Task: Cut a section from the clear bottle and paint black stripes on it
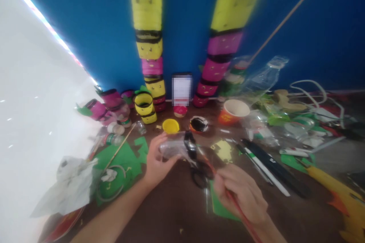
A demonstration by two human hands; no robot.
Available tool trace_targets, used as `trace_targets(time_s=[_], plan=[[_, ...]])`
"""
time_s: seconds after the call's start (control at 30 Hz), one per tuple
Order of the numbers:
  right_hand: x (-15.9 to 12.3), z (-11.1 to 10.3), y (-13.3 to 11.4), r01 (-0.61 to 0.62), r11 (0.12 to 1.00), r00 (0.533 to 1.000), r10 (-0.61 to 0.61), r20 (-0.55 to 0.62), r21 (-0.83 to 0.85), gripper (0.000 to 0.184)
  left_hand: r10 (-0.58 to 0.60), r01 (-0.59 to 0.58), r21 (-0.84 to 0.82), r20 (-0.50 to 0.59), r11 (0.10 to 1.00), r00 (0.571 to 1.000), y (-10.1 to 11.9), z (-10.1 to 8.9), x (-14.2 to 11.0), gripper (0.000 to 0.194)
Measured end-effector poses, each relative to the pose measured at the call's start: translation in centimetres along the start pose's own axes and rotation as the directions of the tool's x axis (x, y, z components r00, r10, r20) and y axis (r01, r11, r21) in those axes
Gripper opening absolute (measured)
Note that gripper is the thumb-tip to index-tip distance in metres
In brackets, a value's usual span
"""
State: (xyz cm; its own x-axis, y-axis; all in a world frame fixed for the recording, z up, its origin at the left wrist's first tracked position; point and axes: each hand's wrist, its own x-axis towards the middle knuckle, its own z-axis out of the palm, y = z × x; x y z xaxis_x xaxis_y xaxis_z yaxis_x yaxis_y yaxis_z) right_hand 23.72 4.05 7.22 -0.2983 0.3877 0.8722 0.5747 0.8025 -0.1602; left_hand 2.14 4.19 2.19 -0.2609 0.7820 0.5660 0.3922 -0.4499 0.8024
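A clear plastic bottle piece (172,149) lies sideways in my left hand (156,159), its fingers and thumb wrapped round the left end. Black paint (189,145) rings the piece's right end. My right hand (241,191) pinches a red-handled paintbrush (235,202), whose front part reaches toward the black band; whether the tip touches it is blurred. Just below the bottle piece lies a pair of black-handled scissors (201,174) on the table. Beyond my hands stand a cup of black paint (199,124), a yellow paint cup (170,125) and a small red paint pot (180,111).
Stacked yellow and pink painted bottle cups (147,7) rise against the blue wall, with a second stack (235,7) to the right. A paper cup (235,110), a black cutter (275,165) and plastic scraps crowd the right. Green sheets (119,171) and crumpled tissue (71,176) lie left.
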Motion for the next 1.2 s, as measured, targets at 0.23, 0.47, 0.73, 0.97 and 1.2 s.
trace_targets(time_s=[0.23, 0.47, 0.73, 0.97, 1.2], plan=[[-0.3, 0.0, 0.3, -0.032, 0.999, 0.999, 0.032, 0.017, 0.006, 0.014, 0.003, -0.003, 0.007, 0.005, 1.000, 1.000, 0.0, 0.0, 0.1, 0.056], [-0.3, 0.6, 0.4, 0.068, 0.996, 0.993, -0.062, 0.095, -0.053, 0.013, 0.026, -0.026, 0.022, 0.007, 0.999, 1.000, 0.2, -0.1, 0.2, 0.056], [0.7, 0.1, 0.4, 0.062, 0.996, 0.992, -0.069, 0.101, 0.070, 0.013, 0.032, -0.033, 0.053, 0.008, 0.998, 0.999, 0.0, -0.1, 0.1, 0.054], [2.0, -0.3, 0.2, 0.073, 0.997, 0.983, -0.078, 0.165, 0.039, 0.027, 0.045, -0.045, 0.045, -0.003, 0.998, 0.999, 0.2, 0.0, 0.1, 0.048], [2.5, -0.2, 0.2, 0.109, 0.994, 0.980, -0.113, 0.164, 0.032, 0.023, 0.057, -0.057, 0.015, -0.019, 0.998, 0.998, 0.2, 0.2, 0.2, 0.043]])
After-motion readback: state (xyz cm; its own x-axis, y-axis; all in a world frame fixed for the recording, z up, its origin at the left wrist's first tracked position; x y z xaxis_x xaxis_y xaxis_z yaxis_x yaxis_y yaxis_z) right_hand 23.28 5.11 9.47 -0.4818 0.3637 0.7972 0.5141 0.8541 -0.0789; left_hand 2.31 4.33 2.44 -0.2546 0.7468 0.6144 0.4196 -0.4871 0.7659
